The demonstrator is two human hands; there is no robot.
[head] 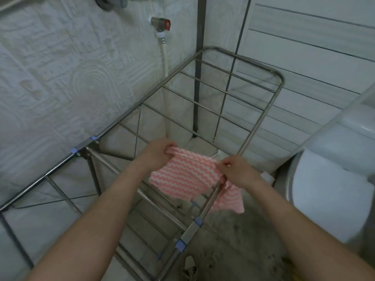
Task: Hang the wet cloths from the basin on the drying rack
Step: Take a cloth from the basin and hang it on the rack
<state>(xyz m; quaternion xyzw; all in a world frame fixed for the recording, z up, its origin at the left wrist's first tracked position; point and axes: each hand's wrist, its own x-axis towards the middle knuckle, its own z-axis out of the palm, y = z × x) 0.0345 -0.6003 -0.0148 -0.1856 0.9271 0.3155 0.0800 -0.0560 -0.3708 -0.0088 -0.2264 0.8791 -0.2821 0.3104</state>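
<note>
The left hand (158,150) and right hand (238,172) are each pinching a corner of a pink-striped cloth (186,176), which is hanging between the fingers (170,149), crossing the drying rack (261,116) rail beneath the right fingers.

I stand by a pale embossed wall (60,78) on my left, a red-capped valve (162,24) and white hose (165,57) on it, a lined white wall (304,47) ahead, a stained grey floor (233,240) below.

The steel drying rack (84,146) stands on the grey, stained floor (233,236), its long sides running from 7 toward 1 o'clock, and the pink-and-white striped cloth (188,177) lies across its 5 o'clock side rail, one corner hanging outside.
</note>
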